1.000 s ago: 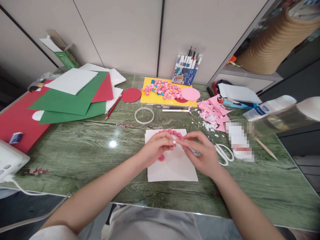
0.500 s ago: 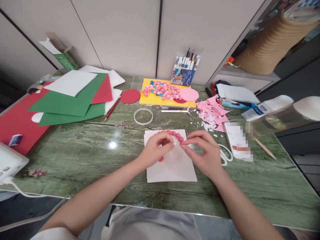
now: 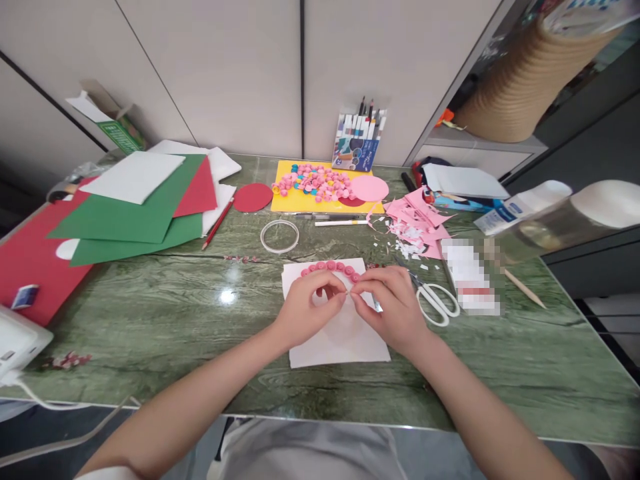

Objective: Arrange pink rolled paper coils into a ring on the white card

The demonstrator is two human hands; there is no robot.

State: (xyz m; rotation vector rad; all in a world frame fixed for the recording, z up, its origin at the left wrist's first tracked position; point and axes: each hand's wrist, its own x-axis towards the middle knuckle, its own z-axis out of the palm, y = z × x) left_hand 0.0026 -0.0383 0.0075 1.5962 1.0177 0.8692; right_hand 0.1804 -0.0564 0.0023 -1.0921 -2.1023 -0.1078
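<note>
White paper sheets (image 3: 340,340) lie on the table in front of me, with an arc of pink rolled-paper roses (image 3: 331,266) along their upper part. Over the paper, my left hand (image 3: 307,308) has thumb and forefinger pinched together. The fingertips of my right hand (image 3: 393,308), pinched too, meet those of the left. A tiny pale bit shows between them, too small to name. My hands hide part of the arc. White-handled scissors (image 3: 438,303) lie just right of my right hand.
A yellow sheet (image 3: 285,200) holds a heap of small paper roses (image 3: 320,181). Tape roll (image 3: 279,237), white pen (image 3: 340,223) and pink scraps (image 3: 417,220) lie beyond the paper. Coloured sheets (image 3: 125,213) cover the left; a phone (image 3: 463,280) and pencil (image 3: 525,288) are right.
My right hand has moved left and its fingertips now meet those of my left hand. More of the scissors shows. The whole view has shifted slightly.
</note>
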